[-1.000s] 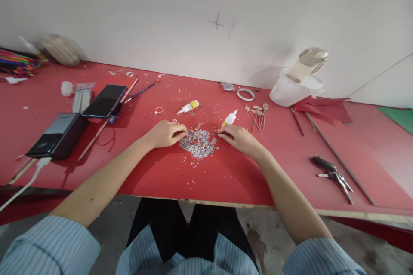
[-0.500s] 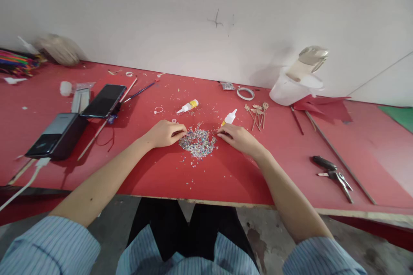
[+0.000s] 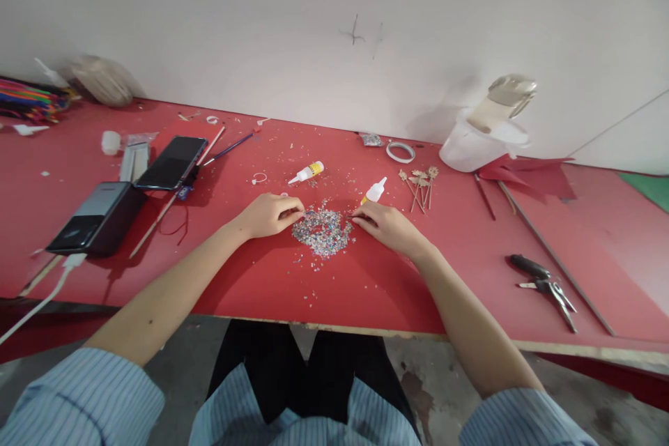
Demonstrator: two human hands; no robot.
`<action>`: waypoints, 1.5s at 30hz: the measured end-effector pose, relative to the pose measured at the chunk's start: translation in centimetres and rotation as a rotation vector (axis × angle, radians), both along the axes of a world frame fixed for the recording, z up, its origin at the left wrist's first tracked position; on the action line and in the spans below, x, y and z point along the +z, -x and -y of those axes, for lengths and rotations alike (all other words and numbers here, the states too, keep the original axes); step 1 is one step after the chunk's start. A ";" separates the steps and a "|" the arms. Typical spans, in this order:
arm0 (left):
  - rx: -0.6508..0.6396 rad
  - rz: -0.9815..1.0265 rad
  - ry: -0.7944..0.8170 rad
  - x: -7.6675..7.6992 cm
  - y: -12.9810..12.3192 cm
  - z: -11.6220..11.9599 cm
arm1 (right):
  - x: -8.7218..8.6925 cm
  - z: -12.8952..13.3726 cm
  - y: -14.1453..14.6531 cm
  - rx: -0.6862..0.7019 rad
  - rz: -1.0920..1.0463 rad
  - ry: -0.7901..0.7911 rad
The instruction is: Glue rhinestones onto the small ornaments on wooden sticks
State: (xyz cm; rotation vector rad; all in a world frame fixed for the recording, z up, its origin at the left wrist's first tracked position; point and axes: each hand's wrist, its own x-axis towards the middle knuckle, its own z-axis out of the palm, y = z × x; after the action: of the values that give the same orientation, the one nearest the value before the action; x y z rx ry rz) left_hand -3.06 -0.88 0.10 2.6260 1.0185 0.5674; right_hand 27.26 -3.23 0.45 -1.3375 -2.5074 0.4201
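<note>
A loose pile of small shiny bits (image 3: 325,237) lies on the red table (image 3: 313,296) in the middle. At its left edge is my left hand (image 3: 269,215), thumb and index finger pinched together; what they hold is too small to name. My right hand (image 3: 384,224) rests at the pile's right edge, its fingertips closed on something thin and dark that I cannot make out. Just behind my right hand stands a white glue bottle (image 3: 376,189), partly hidden by it. Another glue bottle with a yellow label (image 3: 307,172) lies behind the pile.
On the left are a phone (image 3: 173,162), a dark box-like device (image 3: 97,219) with a white cable, and sticks. Several stemmed wooden pieces (image 3: 419,185), a tape ring (image 3: 401,152), a white bucket (image 3: 473,143) and a cutting tool (image 3: 551,293) lie rightward.
The whole view has shifted slightly, so things appear a little further right. Both hands keep almost the same pose at the pile's edges.
</note>
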 end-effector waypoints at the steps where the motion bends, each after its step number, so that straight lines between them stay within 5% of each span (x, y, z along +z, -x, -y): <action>1: -0.003 0.005 -0.003 0.0 0.0 0.0 | 0.0 0.1 0.2 0.001 -0.005 -0.003; 11: -0.054 0.015 0.087 -0.1 -1.1 0.6 | -0.7 0.6 3.0 -0.026 -0.180 -0.045; 19: -0.204 0.020 0.047 -0.1 -1.7 1.1 | -1.2 0.5 3.2 -0.001 -0.109 -0.080; 34: 0.026 0.046 -0.179 -1.3 -0.5 0.1 | -1.9 0.3 3.7 0.022 -0.206 -0.174; 45: 0.081 0.004 -0.255 -1.3 -0.3 1.6 | -1.9 0.8 3.7 -0.027 -0.145 -0.268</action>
State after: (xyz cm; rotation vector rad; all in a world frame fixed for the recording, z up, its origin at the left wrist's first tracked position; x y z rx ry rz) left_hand -2.74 -2.52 -1.17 2.8089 1.1221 0.7677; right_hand 23.52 -3.99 -1.49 -1.1908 -2.3269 0.1601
